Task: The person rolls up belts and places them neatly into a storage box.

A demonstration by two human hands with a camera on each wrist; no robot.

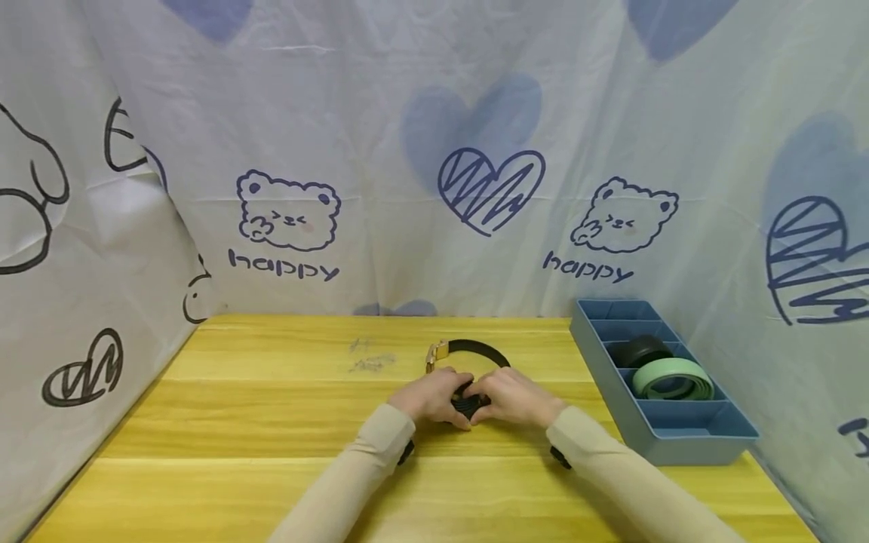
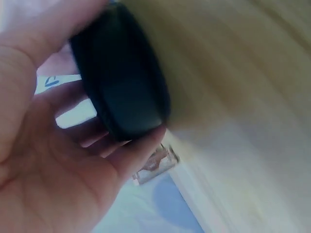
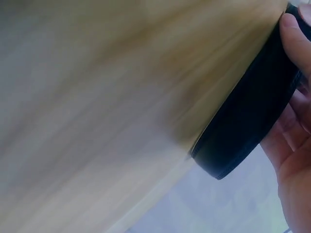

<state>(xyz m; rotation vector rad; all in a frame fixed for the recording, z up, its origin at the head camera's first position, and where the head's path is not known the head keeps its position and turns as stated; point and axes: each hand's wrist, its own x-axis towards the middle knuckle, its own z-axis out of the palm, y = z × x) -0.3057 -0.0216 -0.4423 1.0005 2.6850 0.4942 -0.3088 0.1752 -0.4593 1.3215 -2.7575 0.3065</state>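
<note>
A black belt [image 1: 480, 348] lies partly coiled on the wooden table, its loose length arching behind both hands. Its gold buckle [image 1: 436, 352] is at the far left end of that arch. My left hand [image 1: 436, 394] grips the coiled part [image 1: 465, 406] from the left, thumb and fingers around it; the left wrist view shows this dark roll [image 2: 127, 85] standing on edge. From the other side my right hand [image 1: 514, 397] pinches the belt by the coil. In the right wrist view the strap [image 3: 248, 109] runs out from the thumb and fingers in a curve.
At the right stands a blue-grey divided box [image 1: 614, 377]. Its compartments hold a rolled dark belt [image 1: 641, 351] and a rolled light green belt [image 1: 672, 369]. A printed cloth [image 1: 394, 226] hangs behind the table [image 1: 271, 422] and along its sides.
</note>
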